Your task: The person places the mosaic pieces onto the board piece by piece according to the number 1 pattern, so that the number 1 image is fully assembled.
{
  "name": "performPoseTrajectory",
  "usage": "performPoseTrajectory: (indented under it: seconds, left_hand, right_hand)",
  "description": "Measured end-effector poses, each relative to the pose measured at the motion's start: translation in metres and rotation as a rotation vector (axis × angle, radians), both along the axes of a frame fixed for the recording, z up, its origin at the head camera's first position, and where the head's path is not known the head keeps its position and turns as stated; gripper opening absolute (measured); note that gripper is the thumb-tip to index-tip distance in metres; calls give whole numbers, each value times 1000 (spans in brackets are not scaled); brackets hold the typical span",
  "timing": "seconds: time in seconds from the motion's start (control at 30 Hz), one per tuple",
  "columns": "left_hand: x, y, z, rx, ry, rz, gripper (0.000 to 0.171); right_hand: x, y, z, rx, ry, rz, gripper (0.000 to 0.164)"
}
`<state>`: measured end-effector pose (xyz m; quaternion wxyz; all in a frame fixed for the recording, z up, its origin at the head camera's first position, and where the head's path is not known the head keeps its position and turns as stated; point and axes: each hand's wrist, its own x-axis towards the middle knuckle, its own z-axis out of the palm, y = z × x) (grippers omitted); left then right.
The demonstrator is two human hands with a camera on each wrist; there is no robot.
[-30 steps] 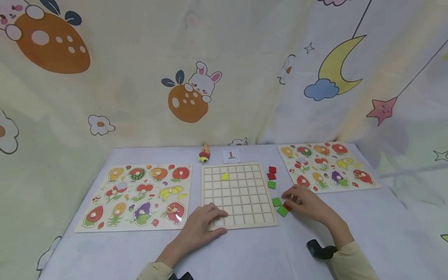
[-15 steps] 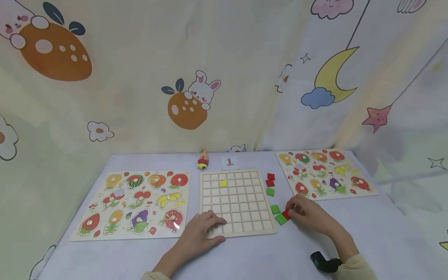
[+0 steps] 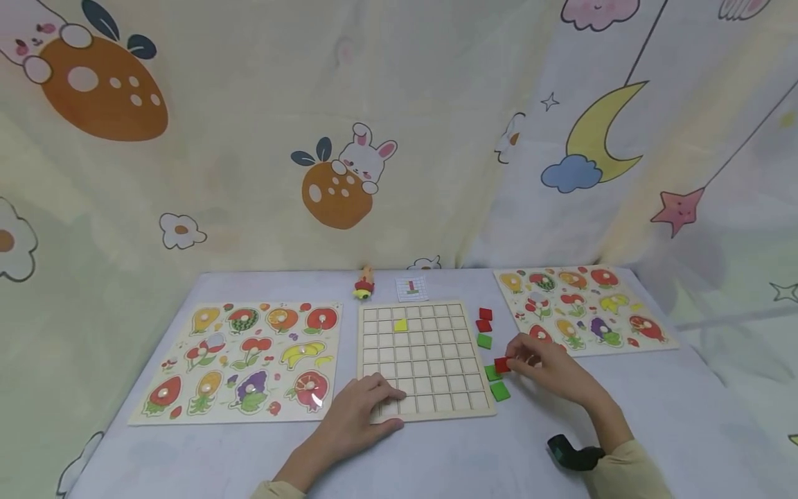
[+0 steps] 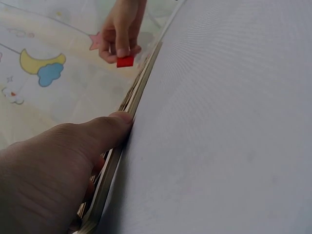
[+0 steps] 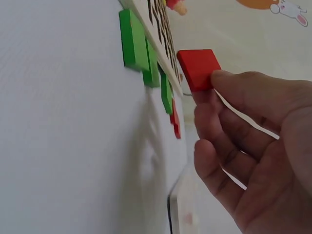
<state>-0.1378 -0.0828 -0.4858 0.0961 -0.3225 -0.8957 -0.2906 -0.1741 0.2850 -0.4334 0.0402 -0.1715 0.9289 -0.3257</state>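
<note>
My right hand [image 3: 548,365] pinches a red square tile [image 5: 199,69] between thumb and fingers, raised off the table beside the wooden grid board [image 3: 422,367]. At the board's near left corner, my left hand [image 3: 357,410] grips the frame. Its thumb [image 4: 109,130] presses the front edge in the left wrist view, while the fingers lie over the grid, partly hidden. One yellow tile [image 3: 400,325] sits in an upper cell. Several loose tiles lie along the board's right side: a near green tile [image 3: 500,391], another green tile [image 3: 492,373] partly covered, a farther green one and two red ones.
Fruit puzzle boards lie at left [image 3: 237,409] and back right [image 3: 598,350]. Behind the grid are a small pattern card [image 3: 411,288] and a little toy figure [image 3: 364,284]. A printed curtain [image 3: 436,173] rises at the table's back edge.
My right hand has lifted the red tile from beside the near green tile and moved it slightly up and left. The left hand stays at the board's corner.
</note>
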Motion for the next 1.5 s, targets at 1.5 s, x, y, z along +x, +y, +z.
performPoseTrajectory:
  seconds: [1.5]
  left_hand:
    - [-2,-1,0,-29,24,-58,32]
  right_hand:
    - [-91,-131,-8,-99,30,-44,8]
